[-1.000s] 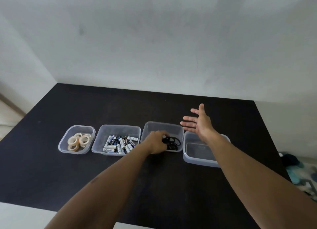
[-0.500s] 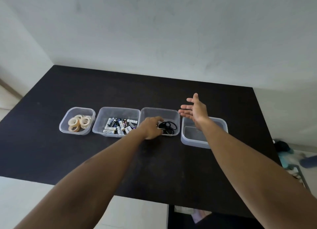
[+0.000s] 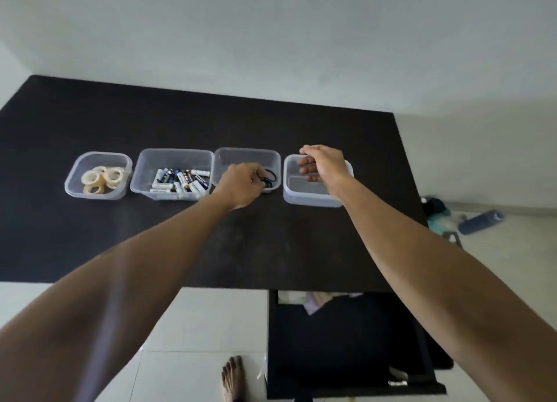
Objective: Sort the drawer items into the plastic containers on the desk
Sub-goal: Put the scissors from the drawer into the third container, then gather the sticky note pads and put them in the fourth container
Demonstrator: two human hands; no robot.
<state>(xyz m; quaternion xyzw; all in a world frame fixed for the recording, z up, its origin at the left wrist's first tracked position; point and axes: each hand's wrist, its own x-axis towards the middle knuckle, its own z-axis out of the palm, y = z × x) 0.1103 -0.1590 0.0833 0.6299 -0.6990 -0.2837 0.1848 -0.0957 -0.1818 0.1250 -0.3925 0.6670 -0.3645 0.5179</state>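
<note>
Head view: left hand (image 3: 241,184) pinching black loops (image 3: 270,175) in the container (image 3: 247,156) beneath, release due next; right hand (image 3: 324,165) slack, empty.

2 bare forearms (image 3: 141,278) and 1 bare foot (image 3: 232,377) show

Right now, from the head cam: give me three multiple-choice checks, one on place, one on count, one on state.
1. The batteries lie in which container? A leftmost; B second from left; C rightmost.
2. How many plastic containers stand on the desk? A two; B three; C four.
3. The drawer below the desk is: A pulled open; B shut; C lying on the desk.
Answers: 1 B, the tape rolls fill the leftmost one; 2 C, four stand in one row; 3 A, its dark inside shows beneath the desk edge.
</note>
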